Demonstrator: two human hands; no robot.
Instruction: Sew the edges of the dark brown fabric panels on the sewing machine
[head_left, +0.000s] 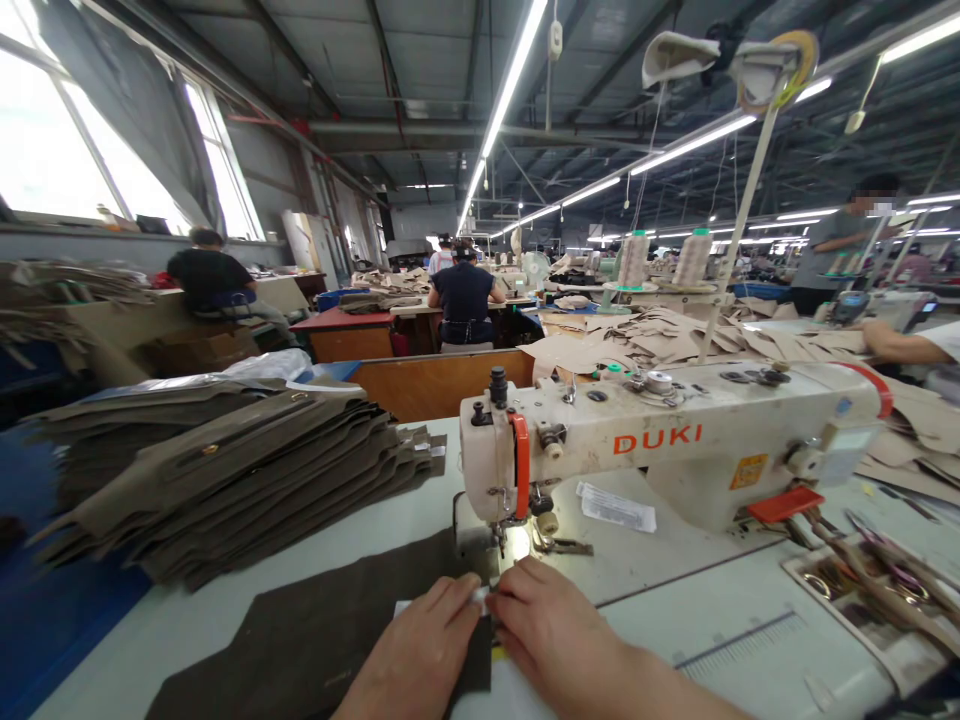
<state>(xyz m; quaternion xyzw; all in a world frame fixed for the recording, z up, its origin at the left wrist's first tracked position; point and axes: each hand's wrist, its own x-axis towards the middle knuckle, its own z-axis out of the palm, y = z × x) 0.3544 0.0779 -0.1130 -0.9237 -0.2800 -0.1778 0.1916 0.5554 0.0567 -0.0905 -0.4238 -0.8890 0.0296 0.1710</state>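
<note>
In the head view, the person's left hand [424,637] and right hand [559,625] are together at the bottom centre of the frame. Their fingertips nearly meet at a small white slip of thin material [480,597]. The left thumb and finger are pinched on its left end, and the right fingers are bent in at its right end; how firmly the right ones grasp it cannot be told, since the knuckles cover the contact. The slip is over the right part of a flat, dark brown fabric panel [315,620], which stretches from the lower left of the frame to the centre and passes under the left hand.

Just above the hands, the needle area of an off-white sewing machine with orange "DUKI" lettering [660,425] is lit by a small lamp. A white printed paper strip [616,507] lies on the machine's bed, right of centre. At the lower right, a pale tray [832,640] set in the light green tabletop [630,655] holds metal rings and tools, with a printed ruler scale [739,640] to its left.

On the left of the frame, a thick stack of dark brown fabric pieces [262,480] leans in overlapping layers. Beige cut panels [675,340] are heaped behind the machine, below two pale thread cones [634,260]. A seated co-worker in a dark top [465,300] faces away at upper centre.
</note>
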